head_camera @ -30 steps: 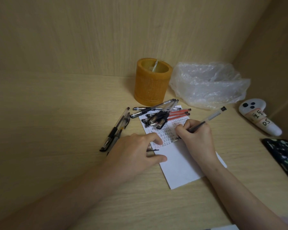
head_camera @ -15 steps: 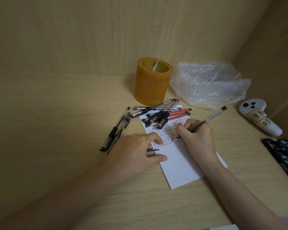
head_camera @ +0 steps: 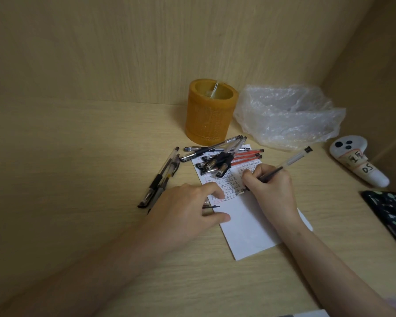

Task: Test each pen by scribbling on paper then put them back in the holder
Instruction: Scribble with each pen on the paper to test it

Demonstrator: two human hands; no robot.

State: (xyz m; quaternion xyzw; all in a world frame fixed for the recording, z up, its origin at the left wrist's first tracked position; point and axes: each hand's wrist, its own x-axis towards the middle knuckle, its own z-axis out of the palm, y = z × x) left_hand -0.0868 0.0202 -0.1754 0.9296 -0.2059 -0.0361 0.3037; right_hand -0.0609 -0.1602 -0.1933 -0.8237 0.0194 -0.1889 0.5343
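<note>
Almost nothing is changed since the earlier frames. The paper (head_camera: 249,216) is pressed flat on the desk (head_camera: 78,179) by the left hand (head_camera: 188,213), where a small dark piece is pinched. The pen (head_camera: 288,162) is clasped by the right hand (head_camera: 270,191), tip on the paper, tail pointing up-right. "DS" is read on the controller (head_camera: 359,163). The holder (head_camera: 210,112) stands behind.

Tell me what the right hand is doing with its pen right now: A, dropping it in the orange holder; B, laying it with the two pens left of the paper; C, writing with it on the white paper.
C: the right hand holds the pen with its tip down on the white paper.
</note>
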